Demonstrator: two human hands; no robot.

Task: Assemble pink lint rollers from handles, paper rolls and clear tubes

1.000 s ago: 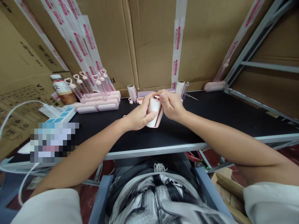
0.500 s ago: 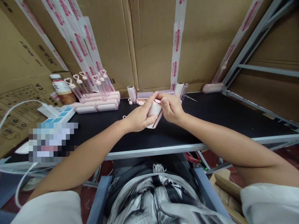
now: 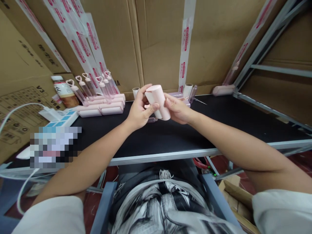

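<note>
Both hands hold a pale pink roller case above the black table. The case is tilted, its closed rounded end up and towards me. My left hand grips it from the left, thumb on its side. From the right, my right hand pinches its lower part. A clear pink handle lies on the table just under my left hand.
At the back left lies a stack of finished pink rollers with heart-topped handles. A bottle and a power strip are at far left. White paper rolls and pink parts sit along the cardboard wall. A metal shelf frame rises at right.
The case was low over the table with both hands pressing at its top. It has been lifted and turned so its closed pink end points up. The clear handle now shows beneath.
</note>
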